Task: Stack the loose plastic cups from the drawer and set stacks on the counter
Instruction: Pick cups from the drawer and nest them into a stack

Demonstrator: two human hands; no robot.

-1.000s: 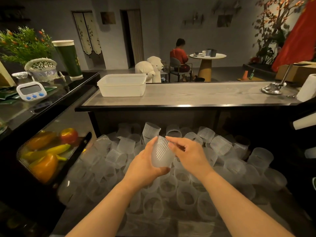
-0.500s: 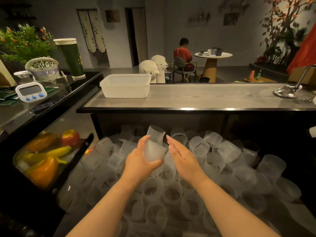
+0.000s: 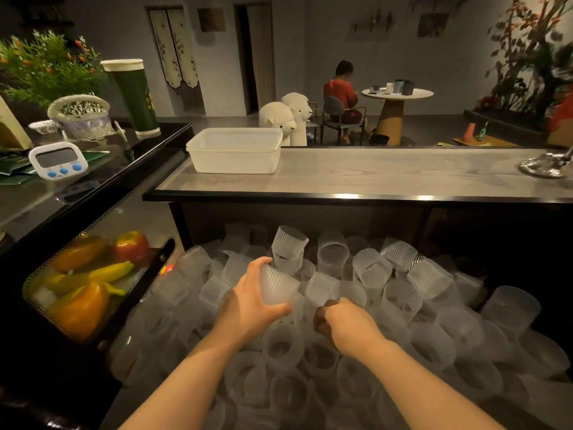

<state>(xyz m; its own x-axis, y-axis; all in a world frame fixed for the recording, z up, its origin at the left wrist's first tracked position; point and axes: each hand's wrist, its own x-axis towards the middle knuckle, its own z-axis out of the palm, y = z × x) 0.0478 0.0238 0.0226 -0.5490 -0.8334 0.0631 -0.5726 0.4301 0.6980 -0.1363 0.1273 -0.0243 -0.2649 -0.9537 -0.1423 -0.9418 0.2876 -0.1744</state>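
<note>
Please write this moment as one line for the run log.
stage: collecting cups | left hand: holds ribbed plastic cup | right hand: grasping a cup in the drawer pile | counter: no stack

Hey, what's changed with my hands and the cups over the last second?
The right hand left the held cup, dropped into the pile of cups in the drawer, and its fingers now curl onto another cup there. The left hand kept gripping its cup, lowering slightly. The white tub on the counter stayed put; no stack is set there.
</note>
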